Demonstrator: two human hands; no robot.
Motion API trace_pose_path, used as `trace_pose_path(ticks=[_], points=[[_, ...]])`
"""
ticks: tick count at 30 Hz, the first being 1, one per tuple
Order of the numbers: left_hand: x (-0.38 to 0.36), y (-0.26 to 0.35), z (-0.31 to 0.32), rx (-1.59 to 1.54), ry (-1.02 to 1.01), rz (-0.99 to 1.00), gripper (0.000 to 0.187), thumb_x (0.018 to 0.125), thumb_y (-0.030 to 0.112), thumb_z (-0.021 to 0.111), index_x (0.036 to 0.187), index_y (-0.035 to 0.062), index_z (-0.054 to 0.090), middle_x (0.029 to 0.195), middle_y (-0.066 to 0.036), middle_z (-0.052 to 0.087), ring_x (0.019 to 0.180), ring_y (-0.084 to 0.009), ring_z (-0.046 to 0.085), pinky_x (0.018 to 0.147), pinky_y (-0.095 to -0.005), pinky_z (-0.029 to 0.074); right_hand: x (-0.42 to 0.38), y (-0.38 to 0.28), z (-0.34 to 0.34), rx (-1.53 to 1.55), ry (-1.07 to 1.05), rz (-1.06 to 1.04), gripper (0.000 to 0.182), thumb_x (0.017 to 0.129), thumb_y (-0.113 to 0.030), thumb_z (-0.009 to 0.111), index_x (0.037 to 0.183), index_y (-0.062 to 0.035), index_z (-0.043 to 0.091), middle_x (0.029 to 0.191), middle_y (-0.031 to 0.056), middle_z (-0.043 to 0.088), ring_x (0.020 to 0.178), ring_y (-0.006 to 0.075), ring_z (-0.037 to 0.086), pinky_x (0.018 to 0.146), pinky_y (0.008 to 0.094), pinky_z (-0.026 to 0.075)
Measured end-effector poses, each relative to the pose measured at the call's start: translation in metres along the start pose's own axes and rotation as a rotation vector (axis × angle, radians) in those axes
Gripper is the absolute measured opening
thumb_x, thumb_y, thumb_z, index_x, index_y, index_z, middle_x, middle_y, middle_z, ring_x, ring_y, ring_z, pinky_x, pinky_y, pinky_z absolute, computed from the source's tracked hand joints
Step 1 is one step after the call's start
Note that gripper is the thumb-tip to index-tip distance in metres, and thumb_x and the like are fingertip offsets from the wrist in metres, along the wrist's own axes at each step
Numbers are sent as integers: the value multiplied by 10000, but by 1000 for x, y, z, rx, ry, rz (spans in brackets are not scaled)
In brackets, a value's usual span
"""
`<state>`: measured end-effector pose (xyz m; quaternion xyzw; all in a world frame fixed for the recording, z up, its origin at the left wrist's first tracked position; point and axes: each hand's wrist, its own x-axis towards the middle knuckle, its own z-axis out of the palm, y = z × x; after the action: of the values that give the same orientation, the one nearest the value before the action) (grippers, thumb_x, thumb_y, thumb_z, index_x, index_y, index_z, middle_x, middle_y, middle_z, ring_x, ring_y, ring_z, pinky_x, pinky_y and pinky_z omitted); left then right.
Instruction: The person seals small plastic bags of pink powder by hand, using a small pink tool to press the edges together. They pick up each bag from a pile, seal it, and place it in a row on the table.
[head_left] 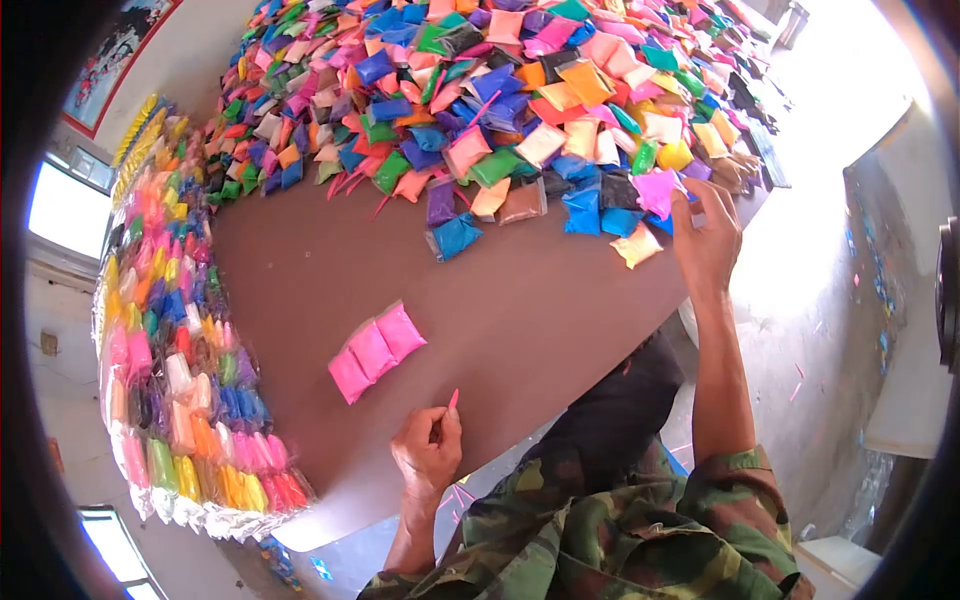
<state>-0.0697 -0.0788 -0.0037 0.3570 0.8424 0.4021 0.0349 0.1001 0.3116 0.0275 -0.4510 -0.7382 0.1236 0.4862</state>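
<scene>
- Camouflage cloth in green, brown and black is worn by the seated person, as a jacket (600, 525) with sleeves ending below the elbows; dark trousers (625, 400) are seen beyond it.
- The left hand (427, 448) is placed over the near edge of the table; its fingers are curled almost closed, and a thin pink sliver (454, 399) is pinched upright at thumb and forefinger.
- Three pink packets (376, 350) are laid side by side in a slanting row just beyond the left hand, well apart from the heap.
- The brown tabletop (500, 310) is exposed around this row.
- The right hand (712, 235) is extended to the heap's near right border; it is partly open, with thumb and bent forefinger set at the right edge of a bright pink packet (656, 192). Whether that packet is firmly gripped cannot be told.
- A cream packet (637, 246) and a blue packet (455, 236) are seen along the near border.
- Packets of many colours are piled in a broad heap (480, 100) across the far side.
- Clear-wrapped bundles (180, 390) are stacked along the left side.
- A red-framed picture (115, 60) is mounted on the wall behind.
</scene>
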Motion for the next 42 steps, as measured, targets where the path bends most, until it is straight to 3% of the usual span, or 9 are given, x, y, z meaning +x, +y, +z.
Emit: trace_pose_path(ticks=[6, 13, 16, 22, 25, 29, 35, 42], points=[[0, 1, -3, 1, -19, -11, 122, 927, 85, 795, 872, 4, 721, 745, -115, 691, 613, -183, 657, 578, -339, 510, -3, -34, 15, 182, -113, -113, 168, 930, -109, 787, 1088, -54, 771, 1081, 98, 755, 853, 220, 763, 766, 343, 588], [3, 2, -1, -29, 23, 38, 117, 895, 49, 815, 858, 33, 705, 712, -109, 664, 567, -220, 648, 533, -350, 507, -1, -63, 37, 77, -381, -86, 185, 942, -184, 772, 1088, -70, 778, 1110, 85, 760, 933, 302, 755, 818, 414, 582], [4, 2, -3, -31, 13, 23, 123, 890, 50, 818, 849, 38, 702, 711, -104, 665, 560, -220, 644, 526, -349, 504, 3, -65, 49, 45, -402, -149, 190, 931, -180, 771, 1090, -77, 782, 1109, 86, 762, 980, 315, 742, 833, 434, 575], [1, -4, -1, -19, 10, 14, 126, 880, 57, 827, 847, 52, 706, 700, -95, 657, 543, -219, 630, 511, -349, 493, 26, -77, 66, 7, -345, -285, 164, 918, -175, 768, 1040, -68, 785, 1075, 103, 758, 989, 334, 724, 819, 455, 568], [3, -1, -3, -14, 7, 15, 129, 876, 57, 829, 845, 52, 705, 697, -93, 651, 535, -218, 621, 502, -352, 487, 57, -77, 80, -12, -219, -370, 154, 926, -180, 751, 1033, -76, 790, 1048, 113, 752, 991, 337, 724, 825, 457, 564], [2, -3, -3, -13, -1, 15, 131, 873, 57, 831, 842, 53, 704, 704, -91, 650, 527, -214, 609, 497, -358, 485, 111, -75, 100, -36, -85, -303, 169, 938, -204, 728, 1047, -99, 802, 1059, 102, 754, 1000, 338, 723, 867, 483, 548], [4, 0, -7, -8, -50, -8, 130, 888, 60, 820, 848, 21, 703, 711, -109, 648, 553, -177, 599, 511, -328, 466, 145, -78, 137, -118, -64, -426, 195, 901, -239, 764, 1034, -106, 816, 1035, 97, 726, 1033, 331, 684, 880, 480, 542], [5, 1, -7, -35, -44, -27, 135, 865, 45, 840, 856, 52, 705, 721, -88, 660, 508, -183, 594, 478, -332, 466, 165, -86, 181, -308, -106, -534, 224, 846, -233, 794, 1038, -123, 830, 1113, 95, 659, 1116, 315, 613, 934, 457, 505]])
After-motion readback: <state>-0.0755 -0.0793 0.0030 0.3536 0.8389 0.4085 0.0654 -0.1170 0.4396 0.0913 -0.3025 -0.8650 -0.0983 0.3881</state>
